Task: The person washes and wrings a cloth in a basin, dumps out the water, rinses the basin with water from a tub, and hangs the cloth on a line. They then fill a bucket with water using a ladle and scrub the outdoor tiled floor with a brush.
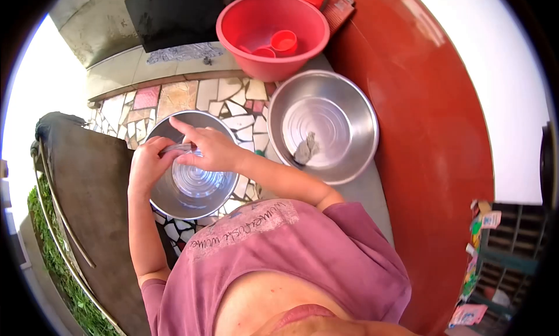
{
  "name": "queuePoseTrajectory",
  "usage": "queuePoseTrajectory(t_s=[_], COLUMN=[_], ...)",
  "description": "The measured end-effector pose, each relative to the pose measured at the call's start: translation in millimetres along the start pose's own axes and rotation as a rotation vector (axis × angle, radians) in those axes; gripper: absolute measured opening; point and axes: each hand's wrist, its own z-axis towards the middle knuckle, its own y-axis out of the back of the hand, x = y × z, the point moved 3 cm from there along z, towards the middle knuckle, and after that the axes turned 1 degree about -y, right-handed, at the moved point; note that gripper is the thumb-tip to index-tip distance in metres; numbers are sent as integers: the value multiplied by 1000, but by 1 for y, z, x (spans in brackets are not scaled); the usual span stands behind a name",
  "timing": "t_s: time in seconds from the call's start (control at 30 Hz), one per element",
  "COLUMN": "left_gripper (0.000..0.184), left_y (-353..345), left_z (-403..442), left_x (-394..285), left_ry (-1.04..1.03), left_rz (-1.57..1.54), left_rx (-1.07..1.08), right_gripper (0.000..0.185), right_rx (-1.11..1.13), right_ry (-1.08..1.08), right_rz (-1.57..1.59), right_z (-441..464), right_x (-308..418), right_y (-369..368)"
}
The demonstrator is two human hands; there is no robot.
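Observation:
My left hand [150, 164] is closed around one end of a thin silvery utensil [177, 148], perhaps several lying together; the exact kind cannot be made out. From the other side my right hand [211, 148] pinches its right end, with the index finger stretched out above. Both hands are over a steel basin [165, 197] with clear water in it. Right of them stands a wider steel basin [364, 126], where a grey crumpled scrubbing cloth [306, 148] lies on the bottom. The left fingers partly cover the utensil.
A pink-red plastic tub [273, 68] with red cups [284, 42] inside stands behind the wide basin. Left is a dark wall edge [87, 202] with pipes [58, 208]. The floor is mosaic tile [207, 94]; a red surface [419, 161] runs along the right.

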Motion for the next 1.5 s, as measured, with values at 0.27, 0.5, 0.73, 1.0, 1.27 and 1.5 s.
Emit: queuePoseTrajectory(t_s=[0.27, 0.5, 0.73, 1.0, 1.27, 1.5], left_gripper=[32, 42, 32, 15, 12, 53], left_y=[8, -128, -331, -368, -362, -349], left_z=[167, 279, 328, 385, 388, 321], left_x=[151, 352, 569, 595, 593, 642], left_ry=[503, 804, 1139, 1338, 1339, 1482], left_rz=[-25, -303, -566, -861, -965, -500], left_rx=[-182, -54, 34, -9, -123, -75], right_gripper=[39, 30, 24, 39, 45, 39], right_rx=[-322, -599, -677, 487, 743, 1227], right_ry=[-638, -1143, -1584, -1222, -577, -769], right_rz=[387, 671, 480, -708, -879, -1315], right_z=[106, 144, 152, 222, 242, 275], right_x=[-244, -436, -628, -773, -918, -984], right_y=[145, 219, 223, 159, 98, 146])
